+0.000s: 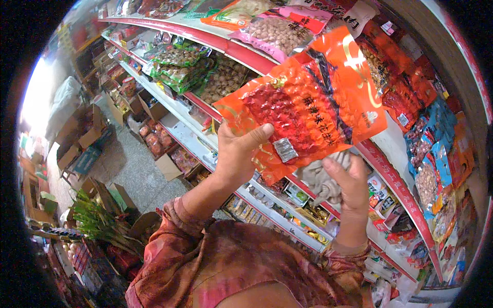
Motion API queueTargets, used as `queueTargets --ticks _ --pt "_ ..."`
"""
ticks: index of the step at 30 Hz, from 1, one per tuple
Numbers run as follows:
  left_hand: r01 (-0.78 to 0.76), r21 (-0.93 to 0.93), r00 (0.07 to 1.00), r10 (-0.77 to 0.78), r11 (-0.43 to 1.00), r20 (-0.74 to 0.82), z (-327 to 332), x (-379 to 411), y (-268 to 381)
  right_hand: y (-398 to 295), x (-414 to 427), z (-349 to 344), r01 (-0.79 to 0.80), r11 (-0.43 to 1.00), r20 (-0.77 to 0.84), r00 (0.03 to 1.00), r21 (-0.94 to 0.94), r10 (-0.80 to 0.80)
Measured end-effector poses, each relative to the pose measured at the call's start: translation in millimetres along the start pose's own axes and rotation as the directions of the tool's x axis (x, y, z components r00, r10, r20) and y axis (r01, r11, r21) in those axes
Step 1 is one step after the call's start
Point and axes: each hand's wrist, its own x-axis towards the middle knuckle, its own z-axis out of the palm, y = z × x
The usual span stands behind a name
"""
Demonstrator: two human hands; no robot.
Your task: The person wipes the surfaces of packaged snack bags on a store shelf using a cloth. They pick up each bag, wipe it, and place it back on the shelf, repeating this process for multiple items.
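An orange plastic snack packet (pixel 308 104) with clear windows and printed writing is held up before the shelves. My left hand (pixel 240 152) grips its lower left edge, the thumb lying on the front. My right hand (pixel 346 179) is at the packet's lower right edge and holds a crumpled grey cloth (pixel 323 179) against its underside. Behind the packet, a pink packet of round snacks (pixel 279 32) lies on the upper shelf (pixel 238 44). More orange packets (pixel 404 92) stand to its right.
Green-edged bags (pixel 177 65) fill a lower shelf. Blue snack bags (pixel 431 146) are at the right. Open cardboard boxes (pixel 154 106) and red-wrapped goods (pixel 154 136) stand along the shelf base. Leafy green stalks (pixel 100 215) lie at lower left, beside the grey floor (pixel 154 184).
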Motion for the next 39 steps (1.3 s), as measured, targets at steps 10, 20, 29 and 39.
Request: queueTargets --ticks 10,20,29,39 --pt "-0.246 0.124 0.968 0.251 0.961 -0.021 1 -3 6 -57 -11 -2 0.433 0.784 -0.15 0.827 -0.444 -0.542" --pt "-0.385 0.361 0.923 0.36 0.849 0.139 11 -15 -11 -51 52 74 0.701 -0.218 0.556 0.298 -0.679 -0.776" --pt "-0.281 0.312 0.958 0.246 0.908 0.145 -1 -20 -2 -68 67 17 0.521 -0.375 0.581 0.315 -0.767 -0.75" --pt "-0.455 0.68 0.879 0.412 0.575 0.239 -12 -19 -13 -56 40 76 0.821 -0.177 0.689 0.315 -0.543 -0.653"
